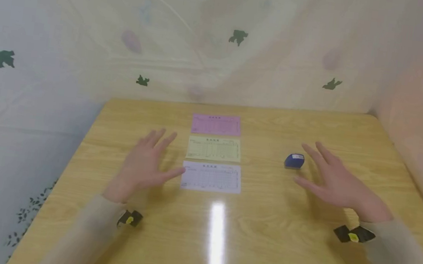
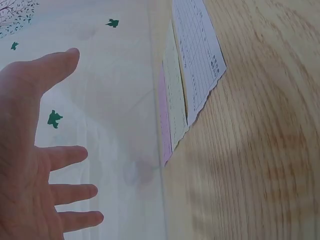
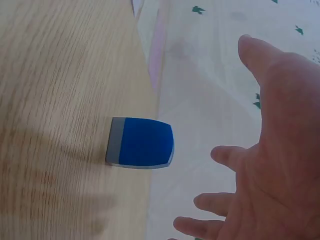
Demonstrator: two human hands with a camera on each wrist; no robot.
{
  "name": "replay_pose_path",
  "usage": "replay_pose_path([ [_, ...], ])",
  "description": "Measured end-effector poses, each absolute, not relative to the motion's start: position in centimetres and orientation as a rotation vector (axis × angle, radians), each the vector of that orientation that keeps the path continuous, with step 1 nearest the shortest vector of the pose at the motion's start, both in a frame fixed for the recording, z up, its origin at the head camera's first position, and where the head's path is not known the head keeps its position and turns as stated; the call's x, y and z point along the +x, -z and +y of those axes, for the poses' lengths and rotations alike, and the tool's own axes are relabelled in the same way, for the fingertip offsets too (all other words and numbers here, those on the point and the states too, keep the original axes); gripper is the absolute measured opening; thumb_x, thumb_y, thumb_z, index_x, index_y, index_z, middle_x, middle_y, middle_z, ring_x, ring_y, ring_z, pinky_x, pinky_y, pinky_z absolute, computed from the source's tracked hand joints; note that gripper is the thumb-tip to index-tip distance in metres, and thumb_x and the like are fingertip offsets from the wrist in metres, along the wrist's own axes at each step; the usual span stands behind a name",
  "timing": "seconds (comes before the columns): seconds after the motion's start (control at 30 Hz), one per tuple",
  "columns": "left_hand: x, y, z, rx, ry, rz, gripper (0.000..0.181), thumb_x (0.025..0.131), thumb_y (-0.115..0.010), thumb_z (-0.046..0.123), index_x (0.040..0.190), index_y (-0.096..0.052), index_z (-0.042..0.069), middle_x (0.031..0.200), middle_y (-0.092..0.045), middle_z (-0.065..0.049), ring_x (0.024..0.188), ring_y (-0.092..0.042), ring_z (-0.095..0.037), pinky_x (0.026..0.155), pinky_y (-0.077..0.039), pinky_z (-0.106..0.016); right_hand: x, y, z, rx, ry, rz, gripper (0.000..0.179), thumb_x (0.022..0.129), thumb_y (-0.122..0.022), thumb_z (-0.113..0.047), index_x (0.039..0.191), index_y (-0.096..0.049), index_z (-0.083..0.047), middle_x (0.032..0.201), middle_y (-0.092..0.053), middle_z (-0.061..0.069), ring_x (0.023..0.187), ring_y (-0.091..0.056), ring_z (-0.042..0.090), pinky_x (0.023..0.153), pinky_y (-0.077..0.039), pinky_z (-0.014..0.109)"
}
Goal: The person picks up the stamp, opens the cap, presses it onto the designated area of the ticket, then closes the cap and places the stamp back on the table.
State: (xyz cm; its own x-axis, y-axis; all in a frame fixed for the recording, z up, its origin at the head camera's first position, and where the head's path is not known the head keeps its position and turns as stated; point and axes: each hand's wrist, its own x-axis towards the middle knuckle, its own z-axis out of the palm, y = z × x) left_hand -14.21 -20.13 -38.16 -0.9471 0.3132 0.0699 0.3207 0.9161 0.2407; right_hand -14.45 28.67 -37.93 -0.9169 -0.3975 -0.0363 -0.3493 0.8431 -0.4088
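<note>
Three printed paper slips lie in a column on the wooden table: a pink slip (image 1: 216,125) at the back, a yellow slip (image 1: 214,149) in the middle and a white slip (image 1: 211,177) in front. My left hand (image 1: 142,161) hovers left of them, fingers spread, its thumb tip near the white slip's left edge in the head view. A small blue block with a rounded top and grey base (image 3: 145,142), perhaps a stamp, stands upright on the right. Beside it my right hand (image 1: 334,178) is held with fingers apart, not touching it. Both hands hold nothing.
The wooden table (image 1: 280,246) reaches back to a pale curtain (image 1: 191,37) with green bird shapes, which also hangs along the left and right sides. A bright light reflection lies on the table in front of the white slip. Dark bands circle both wrists.
</note>
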Motion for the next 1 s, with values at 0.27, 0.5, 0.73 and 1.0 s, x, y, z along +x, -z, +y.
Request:
replay_pose_path([
  [0.27,-14.2,38.7,-19.3,-0.528,0.46,-2.969,0.089,0.094,-0.073,0.059,0.163,-0.042,0.013,0.165,-0.044,-0.025,0.151,-0.044,-0.05,0.123,-0.04,-0.067,-17.0,38.8,27.3,-0.674,0.579,2.9,0.08,0.097,-0.079,-0.032,0.16,-0.041,-0.001,0.165,-0.032,0.039,0.148,-0.036,0.061,0.118,-0.035,0.078],
  [0.5,-14.3,38.9,-18.6,-0.515,0.487,-3.001,0.084,0.096,-0.072,0.056,0.162,-0.044,0.012,0.16,-0.051,-0.025,0.143,-0.054,-0.049,0.111,-0.052,-0.066,-18.6,39.5,26.0,-0.618,0.589,2.943,0.04,0.095,-0.076,-0.008,0.131,-0.066,0.004,0.129,-0.071,0.027,0.12,-0.068,0.046,0.103,-0.056,0.063],
  [0.73,-14.2,38.9,-17.4,-0.53,0.586,-2.985,0.075,0.097,-0.074,0.051,0.156,-0.052,0.01,0.152,-0.061,-0.02,0.137,-0.062,-0.044,0.113,-0.052,-0.062,-18.7,38.8,25.6,-0.57,0.667,2.969,0.022,0.1,-0.072,-0.012,0.119,-0.07,-0.002,0.115,-0.077,0.021,0.108,-0.074,0.039,0.091,-0.063,0.058],
  [1.0,-14.5,39.3,-14.9,-0.657,0.97,-2.798,0.045,0.092,-0.084,0.028,0.127,-0.074,0.001,0.129,-0.077,-0.015,0.118,-0.075,-0.033,0.102,-0.063,-0.044,-16.8,36.0,22.8,-0.651,0.997,2.837,0.019,0.098,-0.075,-0.007,0.114,-0.067,-0.005,0.114,-0.077,0.015,0.107,-0.078,0.034,0.092,-0.066,0.05],
])
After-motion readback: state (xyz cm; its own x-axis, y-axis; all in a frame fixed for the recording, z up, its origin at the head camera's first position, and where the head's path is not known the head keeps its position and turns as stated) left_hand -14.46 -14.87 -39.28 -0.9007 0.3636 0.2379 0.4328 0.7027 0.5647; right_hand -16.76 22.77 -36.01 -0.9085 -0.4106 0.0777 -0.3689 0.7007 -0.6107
